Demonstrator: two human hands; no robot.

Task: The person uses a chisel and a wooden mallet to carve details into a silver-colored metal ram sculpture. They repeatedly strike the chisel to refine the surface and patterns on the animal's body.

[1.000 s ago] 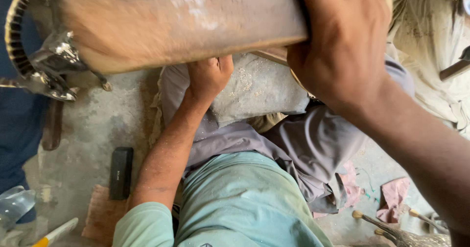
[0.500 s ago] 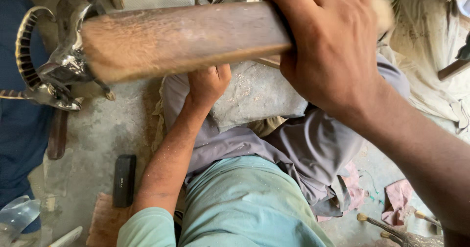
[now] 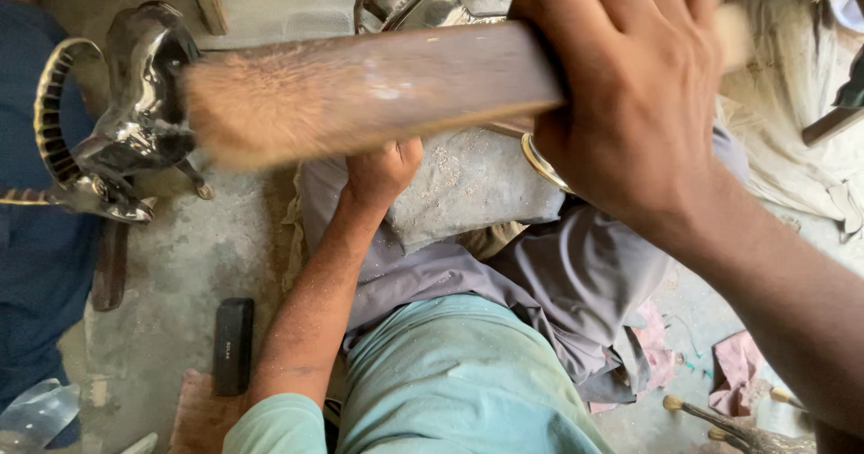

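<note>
Wooden club (image 3: 360, 89) hides the left hand's (image 3: 382, 173) fingertips — its end blurred.

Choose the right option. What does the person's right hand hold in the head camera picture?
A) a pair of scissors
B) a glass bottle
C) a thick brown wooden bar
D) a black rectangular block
C: the right hand is closed around the thick brown wooden bar, which lies across the top of the view, while the black rectangular block lies untouched on the floor.

The right hand (image 3: 630, 94) grips a wooden mallet (image 3: 360, 94) above the lap; below it the left hand (image 3: 382, 170) rests on a stone block (image 3: 477, 184); a metal ram figure (image 3: 117, 121) stands left, a small dark box (image 3: 233, 346) on the floor (image 3: 180, 265)
</note>
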